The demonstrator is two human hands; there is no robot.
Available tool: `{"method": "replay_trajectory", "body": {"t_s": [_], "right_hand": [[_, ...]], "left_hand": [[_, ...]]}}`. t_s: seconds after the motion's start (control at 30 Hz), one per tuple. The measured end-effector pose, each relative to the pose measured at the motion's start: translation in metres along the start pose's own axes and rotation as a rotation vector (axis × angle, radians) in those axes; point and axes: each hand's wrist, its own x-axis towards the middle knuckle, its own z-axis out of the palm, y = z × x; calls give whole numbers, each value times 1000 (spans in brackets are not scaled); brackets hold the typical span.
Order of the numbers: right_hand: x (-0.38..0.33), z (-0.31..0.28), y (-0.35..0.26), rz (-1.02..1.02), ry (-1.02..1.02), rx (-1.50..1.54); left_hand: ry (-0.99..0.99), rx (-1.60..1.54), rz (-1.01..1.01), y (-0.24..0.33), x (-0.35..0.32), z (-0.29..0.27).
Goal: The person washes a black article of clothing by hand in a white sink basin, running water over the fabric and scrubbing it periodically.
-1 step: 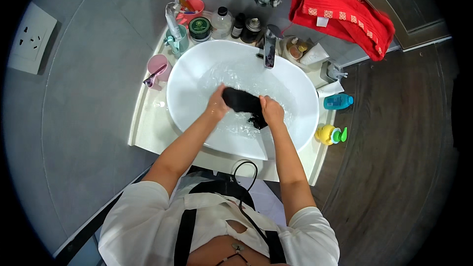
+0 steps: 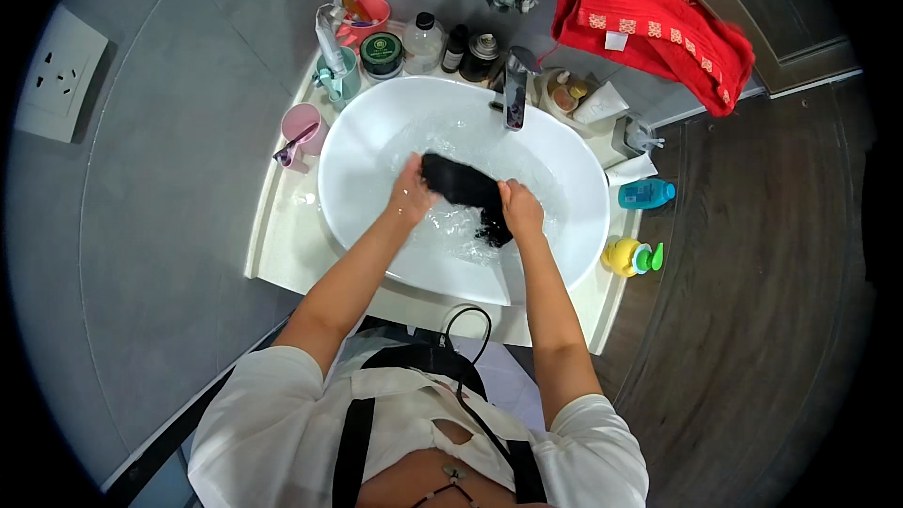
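Observation:
A wet black cloth [image 2: 461, 181], long and narrow like a sock, is stretched between my hands over the white washbasin [image 2: 362, 226]. My left hand [image 2: 411, 190] grips its left end; the fingertips are partly hidden by the cloth. At the other end my right hand [image 2: 520, 210] is closed on the cloth, thumb uppermost. A loose black end hangs down beside the right hand into the rippling clear water [image 2: 442, 136]. Above the basin's far rim stands a dark metal faucet [image 2: 515, 89].
Along the counter's back stand a pink cup [image 2: 374, 11], a green-lidded jar [image 2: 382, 55] and several bottles. A pink mug [image 2: 303, 127] stands left. On the right are a blue bottle [image 2: 646, 194] and a yellow pump bottle [image 2: 628, 258]. A red towel [image 2: 649, 9] hangs at the back right.
The cloth's left end has shifted slightly up and left, and its loose lower end has moved a little. My left hand has moved slightly left; the right hand stays nearly in place.

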Motion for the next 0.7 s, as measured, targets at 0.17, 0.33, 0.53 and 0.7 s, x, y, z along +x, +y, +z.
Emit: {"method": "replay_trajectory", "body": {"t_s": [0.17,0.33,0.53,0.7], "right_hand": [[-7,39,0,-188,57,-17],[-2,67,4,-40,-48,-157],[-8,41,-16,-286,-171,-335],[-1,-29,-51,-5,-119,-57]], "left_hand": [[175,80,18,4,2,-24],[206,169,-55,-29,-4,-33],[232,69,-343,-21,-41,29],[202,189,-392,-39,-13,5]]}}
